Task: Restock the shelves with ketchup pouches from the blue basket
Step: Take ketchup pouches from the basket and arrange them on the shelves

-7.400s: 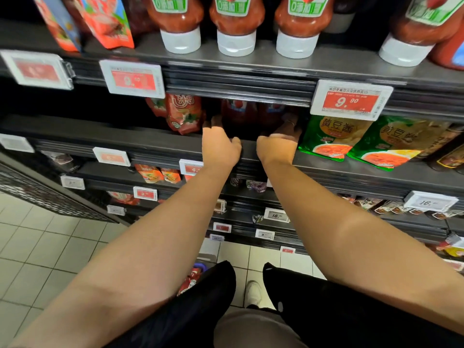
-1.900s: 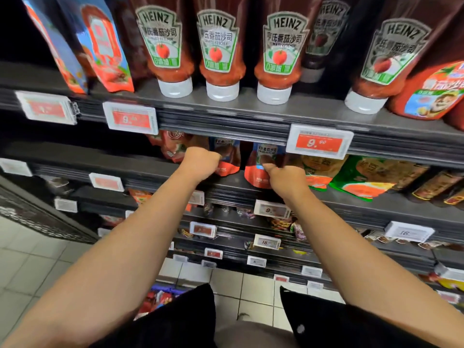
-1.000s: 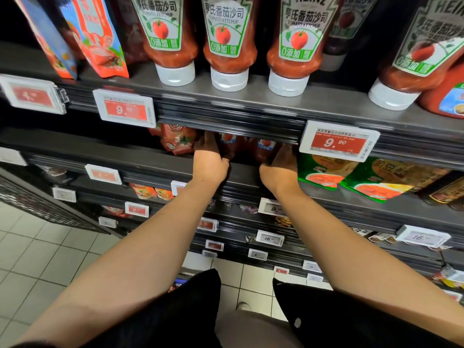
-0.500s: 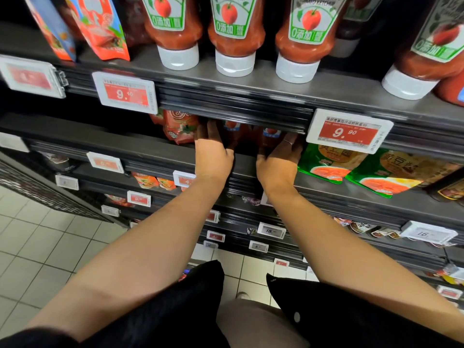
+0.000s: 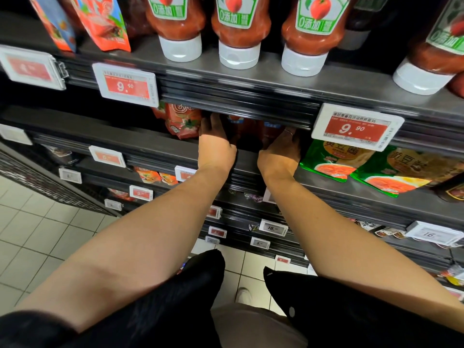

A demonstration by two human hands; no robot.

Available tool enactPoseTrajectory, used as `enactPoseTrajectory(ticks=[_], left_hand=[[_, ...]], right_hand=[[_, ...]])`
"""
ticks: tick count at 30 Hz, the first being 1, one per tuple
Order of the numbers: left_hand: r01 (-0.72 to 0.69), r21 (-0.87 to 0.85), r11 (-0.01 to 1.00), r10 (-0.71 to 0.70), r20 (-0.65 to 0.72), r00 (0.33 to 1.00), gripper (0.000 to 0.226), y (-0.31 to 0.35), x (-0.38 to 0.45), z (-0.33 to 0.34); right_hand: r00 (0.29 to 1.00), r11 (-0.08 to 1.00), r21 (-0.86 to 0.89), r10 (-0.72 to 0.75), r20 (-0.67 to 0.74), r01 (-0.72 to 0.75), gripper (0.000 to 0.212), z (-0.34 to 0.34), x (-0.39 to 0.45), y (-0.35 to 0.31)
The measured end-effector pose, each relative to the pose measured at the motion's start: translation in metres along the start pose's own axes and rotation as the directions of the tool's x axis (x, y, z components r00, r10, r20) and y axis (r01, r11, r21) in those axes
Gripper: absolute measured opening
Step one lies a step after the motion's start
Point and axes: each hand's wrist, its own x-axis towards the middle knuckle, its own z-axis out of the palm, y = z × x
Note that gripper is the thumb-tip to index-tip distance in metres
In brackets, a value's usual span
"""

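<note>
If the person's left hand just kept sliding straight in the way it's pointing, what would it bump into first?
Probably the dark red ketchup pouches standing just ahead of the left hand, under the upper shelf. The fingertips look almost on them already, though the shadow hides the depth.

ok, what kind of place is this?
Almost certainly a supermarket condiment aisle: tiered dark shelves edged with electronic price tags, a row of upside-down ketchup bottles on top, and green sauce pouches beside the spot both hands reach into.

Above our hands we see upside-down ketchup bottles (image 5: 239, 28); right of them, green sauce pouches (image 5: 334, 162) under a 9.90 price tag (image 5: 357, 126).
</note>
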Motion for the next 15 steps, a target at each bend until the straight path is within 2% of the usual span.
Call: enactPoseTrajectory(ticks=[3,7,8,10,12,13,15], left_hand=[[0.015,-0.056,0.998,-0.016,-0.018,1.0,0.073,-0.001,0.001,0.0],[0.031,-0.142,0.989,-0.036,-0.036,0.999,0.065,-0.002,-0.002,-0.003],[0.03,-0.128,0.991,-0.034,-0.034,0.999,0.057,-0.003,-0.004,-0.003],[0.022,-0.055,0.998,-0.023,-0.025,0.999,0.026,-0.002,-0.01,-0.01],[-0.031,-0.028,0.999,0.029,-0.074,0.997,0.022,-0.003,-0.019,-0.017],[-0.063,-0.063,0.996,0.055,-0.111,0.992,0.021,-0.005,-0.027,-0.021],[-0.104,-0.241,0.965,0.066,-0.16,0.985,0.017,-0.017,-0.048,-0.031]], right_hand=[[1.0,1.0,0.003,0.002,-0.003,-0.002,0.068,-0.002,0.0,0.002],[0.998,0.999,-0.018,-0.044,0.038,0.045,0.069,-0.007,-0.005,0.006],[0.997,0.998,0.005,-0.058,0.04,0.058,0.07,-0.009,-0.007,0.007],[0.998,0.993,0.109,-0.05,0.035,0.046,0.074,-0.015,-0.015,0.012],[0.998,0.988,0.144,-0.059,0.035,0.053,0.076,-0.02,-0.023,0.016],[0.997,0.991,0.121,-0.068,0.044,0.062,0.075,-0.021,-0.027,0.019],[0.997,0.997,0.05,-0.064,0.047,0.061,0.066,-0.024,-0.036,0.023]])
